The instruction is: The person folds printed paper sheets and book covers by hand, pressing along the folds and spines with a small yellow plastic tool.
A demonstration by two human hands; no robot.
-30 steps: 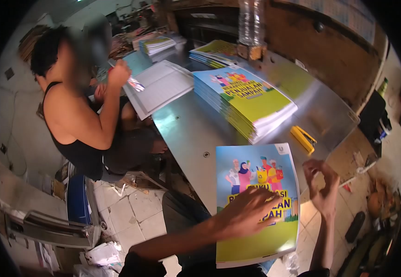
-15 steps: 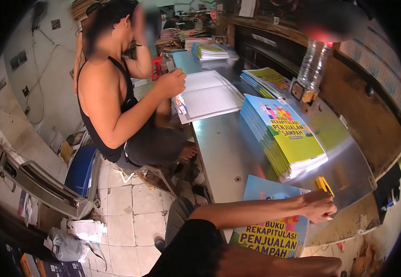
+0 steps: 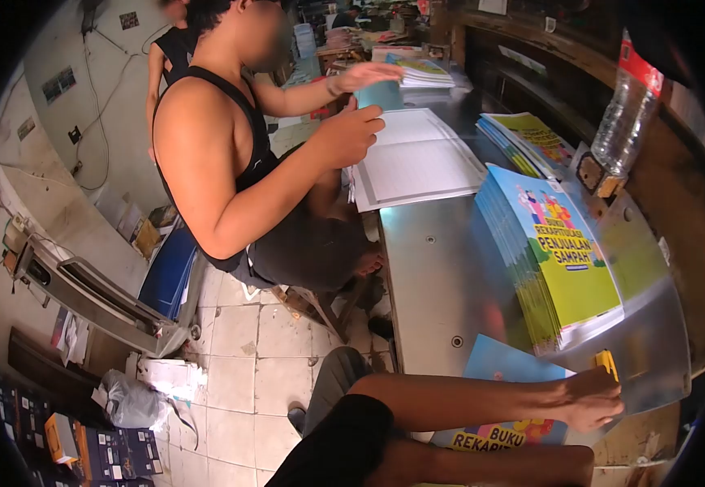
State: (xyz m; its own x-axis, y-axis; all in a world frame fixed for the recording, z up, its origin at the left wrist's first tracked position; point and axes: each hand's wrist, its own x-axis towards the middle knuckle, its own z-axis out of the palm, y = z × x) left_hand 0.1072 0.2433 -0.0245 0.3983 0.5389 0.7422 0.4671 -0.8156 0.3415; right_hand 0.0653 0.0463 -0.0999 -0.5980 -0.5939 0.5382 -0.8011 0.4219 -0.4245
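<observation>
My left hand [image 3: 592,399] is closed at the near end of the metal-topped table, its fingers curled under. A yellow-and-black tool [image 3: 606,363] sticks out just beyond the knuckles, and the fist seems to be round it; its lower part is hidden. Beneath my left forearm lies a blue-covered book [image 3: 502,357] titled "Buku Rekapitulasi", partly covered by both arms. My right forearm reaches across the bottom of the view, over the lower part of this book. Its hand [image 3: 586,467] shows only as a blurred end at the dark rim, with the fingers hidden.
A tall stack of matching books [image 3: 567,260] stands on the metal table [image 3: 425,284], with a smaller pile [image 3: 527,142] behind. A plastic bottle [image 3: 624,114] stands beyond. Opposite, a seated co-worker [image 3: 206,154] handles an open ruled book [image 3: 421,158]. Another person stands behind.
My view has shifted, so the table and books sit lower and further right. The co-worker's far hand has come down from the head to the open book. My left hand stays by the yellow-and-black tool.
</observation>
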